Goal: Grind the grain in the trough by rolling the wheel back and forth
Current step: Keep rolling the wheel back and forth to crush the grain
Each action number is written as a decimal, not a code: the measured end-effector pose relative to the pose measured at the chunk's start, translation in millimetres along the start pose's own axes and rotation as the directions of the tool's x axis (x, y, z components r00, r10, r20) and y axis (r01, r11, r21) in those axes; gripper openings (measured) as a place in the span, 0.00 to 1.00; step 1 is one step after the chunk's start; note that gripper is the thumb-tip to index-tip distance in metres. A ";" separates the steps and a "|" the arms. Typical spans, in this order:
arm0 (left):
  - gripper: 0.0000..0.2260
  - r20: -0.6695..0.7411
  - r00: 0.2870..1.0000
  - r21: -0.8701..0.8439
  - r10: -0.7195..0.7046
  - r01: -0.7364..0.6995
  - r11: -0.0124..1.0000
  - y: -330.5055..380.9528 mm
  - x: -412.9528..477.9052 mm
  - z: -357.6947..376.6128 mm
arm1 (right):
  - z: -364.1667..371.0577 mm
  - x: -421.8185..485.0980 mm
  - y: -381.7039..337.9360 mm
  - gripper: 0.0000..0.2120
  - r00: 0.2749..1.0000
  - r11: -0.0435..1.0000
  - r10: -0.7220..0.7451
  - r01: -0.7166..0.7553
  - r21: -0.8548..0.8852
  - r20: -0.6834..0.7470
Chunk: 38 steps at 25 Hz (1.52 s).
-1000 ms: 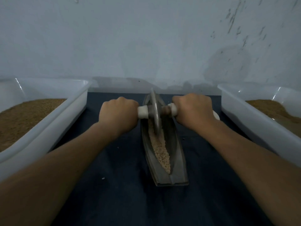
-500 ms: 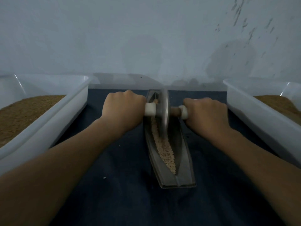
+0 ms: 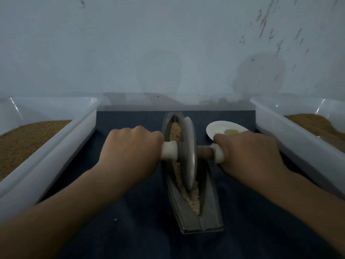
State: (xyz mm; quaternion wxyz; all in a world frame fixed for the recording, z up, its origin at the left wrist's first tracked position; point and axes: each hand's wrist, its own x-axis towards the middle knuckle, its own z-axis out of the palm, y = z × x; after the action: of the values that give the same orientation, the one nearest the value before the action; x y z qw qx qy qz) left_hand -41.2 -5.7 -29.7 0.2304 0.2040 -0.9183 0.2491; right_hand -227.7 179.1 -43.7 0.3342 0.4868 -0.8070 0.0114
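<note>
Wheel is rolling back toward the trough middle, over the grain, left hand and right hand clenching its handles. Uneven pushing is risking tipping it and spilling.

So the trough is a long grey metal boat-shaped thing, lying lengthwise down the middle of the dark blue cloth, its pointed end toward the far edge. The wheel is a thin grey metal disc standing on edge in the groove, about midway along, with a brown axle and white handles sticking out both sides. Pale grain sits in the groove both beyond the wheel and nearer, and it looks a bit crushed at the near end.
</note>
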 end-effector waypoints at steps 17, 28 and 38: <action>0.09 0.096 0.991 0.007 -0.095 0.095 0.995 1.0 26.9 19.1 | 16.9 33.8 -2.7 0.11 0.998 0.999 0.038 -0.038 0.007 0.051; 0.26 -0.121 0.992 -0.057 0.027 -0.034 0.998 3.2 -11.5 -15.9 | -8.4 -22.9 11.1 0.10 0.999 0.991 -0.042 0.044 0.130 -0.018; 0.08 0.061 0.987 -0.033 -0.145 0.148 0.988 0.2 34.9 21.6 | 16.6 49.4 -0.1 0.10 0.995 0.998 0.045 -0.048 0.028 0.087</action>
State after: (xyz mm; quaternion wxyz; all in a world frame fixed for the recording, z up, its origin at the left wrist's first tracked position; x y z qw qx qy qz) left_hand -76.6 -26.5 -28.1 0.2249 0.2738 -0.9116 0.2082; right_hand -251.4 134.9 -29.4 0.2916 0.4728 -0.8315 0.0101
